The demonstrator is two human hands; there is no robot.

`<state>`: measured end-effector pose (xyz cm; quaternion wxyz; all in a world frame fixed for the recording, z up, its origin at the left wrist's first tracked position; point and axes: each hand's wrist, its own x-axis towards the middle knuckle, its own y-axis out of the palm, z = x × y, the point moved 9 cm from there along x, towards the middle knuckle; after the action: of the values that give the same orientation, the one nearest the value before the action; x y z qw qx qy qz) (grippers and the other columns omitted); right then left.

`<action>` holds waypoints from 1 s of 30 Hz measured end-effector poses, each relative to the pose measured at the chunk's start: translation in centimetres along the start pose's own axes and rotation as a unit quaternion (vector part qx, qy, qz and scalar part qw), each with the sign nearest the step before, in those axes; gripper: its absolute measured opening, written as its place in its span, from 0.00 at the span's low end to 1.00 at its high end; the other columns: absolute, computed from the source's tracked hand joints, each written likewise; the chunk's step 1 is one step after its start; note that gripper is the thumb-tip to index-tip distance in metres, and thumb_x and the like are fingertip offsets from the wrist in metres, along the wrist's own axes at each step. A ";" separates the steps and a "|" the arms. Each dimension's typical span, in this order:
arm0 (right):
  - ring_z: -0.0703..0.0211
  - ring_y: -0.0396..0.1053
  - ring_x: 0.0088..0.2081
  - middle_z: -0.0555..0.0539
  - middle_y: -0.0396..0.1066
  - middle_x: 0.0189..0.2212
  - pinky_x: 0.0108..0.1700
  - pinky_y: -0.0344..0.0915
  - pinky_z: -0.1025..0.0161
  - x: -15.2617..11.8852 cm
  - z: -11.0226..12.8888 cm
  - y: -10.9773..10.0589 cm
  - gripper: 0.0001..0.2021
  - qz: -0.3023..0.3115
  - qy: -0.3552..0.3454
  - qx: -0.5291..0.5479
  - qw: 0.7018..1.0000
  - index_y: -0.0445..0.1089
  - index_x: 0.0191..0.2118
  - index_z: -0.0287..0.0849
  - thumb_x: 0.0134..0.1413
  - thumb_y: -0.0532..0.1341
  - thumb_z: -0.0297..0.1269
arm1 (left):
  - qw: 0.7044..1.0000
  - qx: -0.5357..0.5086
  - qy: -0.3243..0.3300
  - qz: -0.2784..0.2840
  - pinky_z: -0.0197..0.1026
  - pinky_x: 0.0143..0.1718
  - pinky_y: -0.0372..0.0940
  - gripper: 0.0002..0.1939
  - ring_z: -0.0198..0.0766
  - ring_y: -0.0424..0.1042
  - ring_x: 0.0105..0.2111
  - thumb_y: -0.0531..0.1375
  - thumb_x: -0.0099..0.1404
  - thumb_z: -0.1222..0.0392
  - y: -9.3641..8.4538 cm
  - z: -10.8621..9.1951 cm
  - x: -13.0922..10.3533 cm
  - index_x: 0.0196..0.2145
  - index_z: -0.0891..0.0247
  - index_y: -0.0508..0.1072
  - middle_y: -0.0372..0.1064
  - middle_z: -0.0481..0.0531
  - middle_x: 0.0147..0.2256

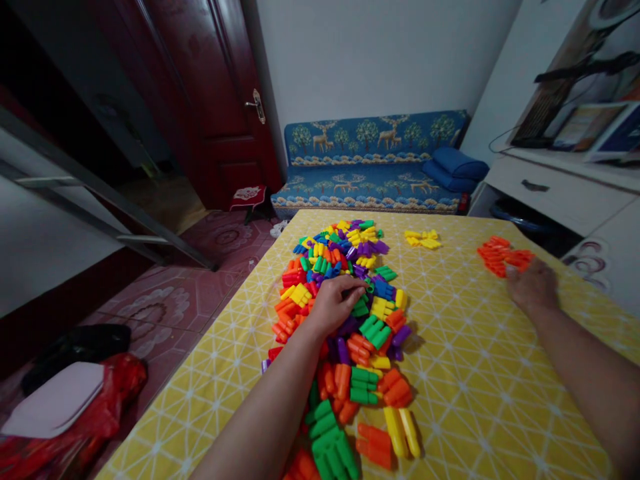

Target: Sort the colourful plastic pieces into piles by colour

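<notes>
A long heap of plastic building blocks (375,331) in green, orange, yellow, purple, blue and red lies across the table. Over the middle of it is my left hand (336,301), its fingers pinched together at a small green building block (369,285). At the right, my right hand (534,288) is closed at the near edge of a small group of orange building blocks (495,256), with its fingertips on an orange building block (521,259). The hand itself partly hides that grip. A few yellow building blocks (423,239) lie apart between the heap and the orange group.
The table wears a yellow cloth (465,373) with white lines. Beyond it stand a blue patterned sofa (370,167) and a dark red door (200,87). A white cabinet (565,190) is at the right. A ladder (110,207) and bags (117,393) are at the left.
</notes>
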<state>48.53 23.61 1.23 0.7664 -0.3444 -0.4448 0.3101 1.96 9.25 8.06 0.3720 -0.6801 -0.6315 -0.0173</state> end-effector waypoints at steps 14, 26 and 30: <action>0.31 0.21 0.69 0.26 0.28 0.70 0.63 0.25 0.33 -7.8 5.1 -4.1 0.41 0.028 0.108 0.144 0.983 0.47 0.69 0.29 0.59 0.55 0.54 | 1.000 -0.008 -0.006 -0.005 0.40 0.41 0.69 0.10 0.41 0.76 0.38 0.59 0.66 0.61 0.2 0.5 0.1 0.40 0.62 0.80 0.79 0.54 0.38; 0.53 0.72 0.47 0.43 0.72 0.46 0.46 0.70 0.54 -13.3 27.4 -17.5 0.14 0.101 -0.035 0.691 0.715 0.67 0.47 0.45 0.59 0.56 0.45 | 1.000 -0.006 -0.012 -0.012 0.40 0.41 0.69 0.09 0.40 0.76 0.37 0.59 0.65 0.62 0.0 0.5 0.1 0.38 0.63 0.79 0.78 0.54 0.37; 0.58 0.72 0.32 0.48 0.72 0.27 0.37 0.70 0.59 -20.2 31.1 -27.0 0.10 0.216 -0.217 0.696 0.650 0.72 0.31 0.46 0.56 0.64 0.46 | 1.000 -0.011 -0.022 -0.014 0.40 0.42 0.69 0.09 0.40 0.76 0.38 0.58 0.66 0.61 0.0 0.9 0.0 0.39 0.64 0.79 0.78 0.53 0.37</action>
<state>16.94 0.23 24.93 0.5742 0.2810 -0.1649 0.7511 1.59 9.73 7.38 0.3504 -0.6755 -0.6486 -0.0143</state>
